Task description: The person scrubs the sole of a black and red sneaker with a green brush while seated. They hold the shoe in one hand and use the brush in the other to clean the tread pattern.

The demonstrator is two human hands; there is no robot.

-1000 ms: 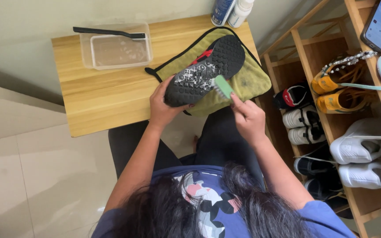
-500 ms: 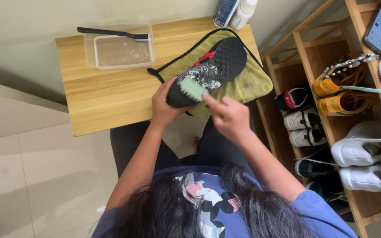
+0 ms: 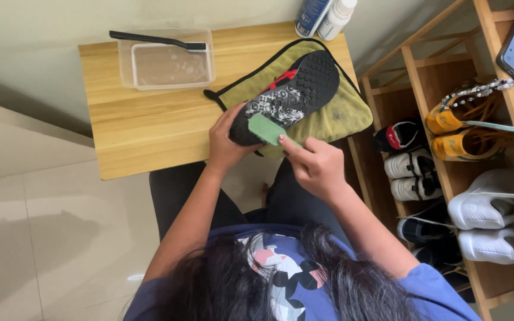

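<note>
The right hand (image 3: 316, 166), gripping a green brush (image 3: 264, 128), had slid back from the toe end to the heel of the black shoe (image 3: 290, 95), whose foamy sole stayed upturned, pinched by the left hand (image 3: 226, 142) over the yellow towel (image 3: 340, 113).

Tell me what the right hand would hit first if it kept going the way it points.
Probably the black shoe: the right hand points up-left, its green brush already on the sole.

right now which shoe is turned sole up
The black shoe on the green cloth, held by the left hand and scrubbed with the green brush. The shoes on the wooden rack are stored.
</note>
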